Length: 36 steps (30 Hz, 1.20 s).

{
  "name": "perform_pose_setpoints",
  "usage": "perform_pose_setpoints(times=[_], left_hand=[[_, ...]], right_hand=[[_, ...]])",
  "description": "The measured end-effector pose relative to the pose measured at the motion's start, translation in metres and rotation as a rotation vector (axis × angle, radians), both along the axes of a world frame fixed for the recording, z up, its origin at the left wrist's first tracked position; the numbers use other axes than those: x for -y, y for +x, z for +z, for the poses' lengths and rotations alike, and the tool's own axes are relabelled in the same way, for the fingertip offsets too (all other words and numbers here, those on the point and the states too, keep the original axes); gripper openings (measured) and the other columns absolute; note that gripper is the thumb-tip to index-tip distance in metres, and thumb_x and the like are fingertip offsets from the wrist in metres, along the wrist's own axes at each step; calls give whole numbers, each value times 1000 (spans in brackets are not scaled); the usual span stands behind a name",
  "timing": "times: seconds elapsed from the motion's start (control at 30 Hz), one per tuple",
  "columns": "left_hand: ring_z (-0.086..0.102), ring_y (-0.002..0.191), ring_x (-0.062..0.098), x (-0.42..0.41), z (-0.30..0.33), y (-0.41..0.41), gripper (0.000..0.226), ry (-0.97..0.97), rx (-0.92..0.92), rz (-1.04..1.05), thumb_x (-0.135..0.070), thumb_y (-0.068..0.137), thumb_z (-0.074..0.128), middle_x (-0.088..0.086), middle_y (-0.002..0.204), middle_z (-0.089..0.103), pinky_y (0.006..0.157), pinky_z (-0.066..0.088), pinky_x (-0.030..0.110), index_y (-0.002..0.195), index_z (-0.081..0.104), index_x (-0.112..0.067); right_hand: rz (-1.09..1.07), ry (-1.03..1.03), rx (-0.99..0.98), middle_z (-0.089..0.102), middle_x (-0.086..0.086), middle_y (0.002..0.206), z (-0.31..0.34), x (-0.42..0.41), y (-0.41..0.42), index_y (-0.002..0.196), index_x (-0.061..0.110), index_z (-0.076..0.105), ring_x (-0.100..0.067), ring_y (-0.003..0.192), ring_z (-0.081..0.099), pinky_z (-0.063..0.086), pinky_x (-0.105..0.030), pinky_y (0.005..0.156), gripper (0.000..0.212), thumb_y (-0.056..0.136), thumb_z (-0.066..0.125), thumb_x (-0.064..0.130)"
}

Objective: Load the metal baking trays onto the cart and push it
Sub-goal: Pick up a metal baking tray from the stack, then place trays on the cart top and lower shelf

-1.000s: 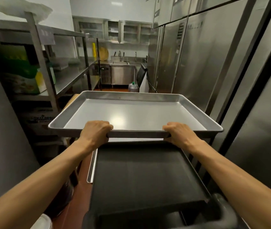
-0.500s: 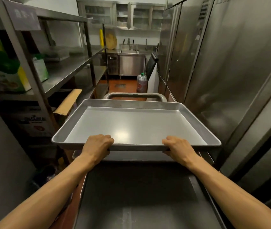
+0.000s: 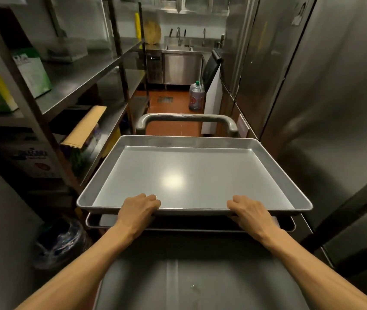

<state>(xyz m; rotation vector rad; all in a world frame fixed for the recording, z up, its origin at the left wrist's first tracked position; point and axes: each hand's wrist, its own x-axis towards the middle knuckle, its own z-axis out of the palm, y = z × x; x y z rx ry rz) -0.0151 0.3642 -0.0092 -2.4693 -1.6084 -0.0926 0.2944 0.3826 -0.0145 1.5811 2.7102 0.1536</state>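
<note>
I hold a large empty metal baking tray level over the far half of the grey cart. My left hand grips its near rim on the left, and my right hand grips the same rim on the right. Just beneath it lies a second metal tray on the cart top, only its near edge showing. The cart's far handle rises behind the held tray.
Steel shelving with boxes lines the left side. Tall steel refrigerator doors close in on the right. A bagged bin stands low left. Down the narrow aisle are a water jug and a sink counter.
The tray has come down and forward toward the tray lying on the cart. My view has tipped downward, so the cart's far handle and the lower tray now show.
</note>
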Motion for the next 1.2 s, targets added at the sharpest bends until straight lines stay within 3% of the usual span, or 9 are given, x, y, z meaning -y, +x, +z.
perform_pose_setpoints(times=[0.37,0.53,0.67,0.77,0.93,1.07,1.2], left_hand=[[56,45,23,5,-26,-2,32,-4,22,-24,-8,49,90,6,58,61,37,43,27,62,61,-12],[56,45,23,0,-29,-11,37,8,-5,-130,-24,55,91,5,60,60,35,40,26,66,58,-13],[56,47,25,-4,-31,-12,35,33,21,-199,-39,74,78,7,62,61,37,41,28,67,58,-11],[56,47,26,-3,-35,-11,38,18,13,-201,-43,76,75,8,60,60,37,40,28,65,58,-10],[58,69,31,-4,-47,-14,42,-111,49,-129,-49,83,64,11,79,61,52,47,38,80,56,-8],[54,83,23,-8,-59,-16,44,-179,-37,-50,-58,87,50,3,94,57,58,35,34,91,48,-15],[51,84,21,-10,-75,-18,41,-254,-28,8,-58,86,50,1,97,56,62,37,34,93,46,-17]], right_hand=[[-11,-31,60,56,-9,101,-22,3,-1,103,12,52,-27,88,54,37,-33,61,14,94,51,23],[43,-60,70,53,-10,102,-26,-1,1,103,13,48,-27,88,52,36,-35,61,19,94,51,30],[92,-56,55,54,-11,92,-30,-5,2,92,11,50,-29,79,52,30,-35,56,37,95,45,48],[83,-30,21,54,-11,86,-34,-2,0,87,10,51,-30,75,53,32,-35,54,45,95,40,52],[30,-60,8,56,-10,88,-46,4,-4,87,9,52,-28,79,54,38,-37,57,49,93,39,56],[-1,-98,2,54,-7,89,-51,3,-8,86,10,50,-25,80,51,39,-37,59,54,91,35,62],[-40,-157,-9,53,-4,91,-63,3,-11,85,13,49,-21,79,49,41,-35,63,58,86,27,67]])
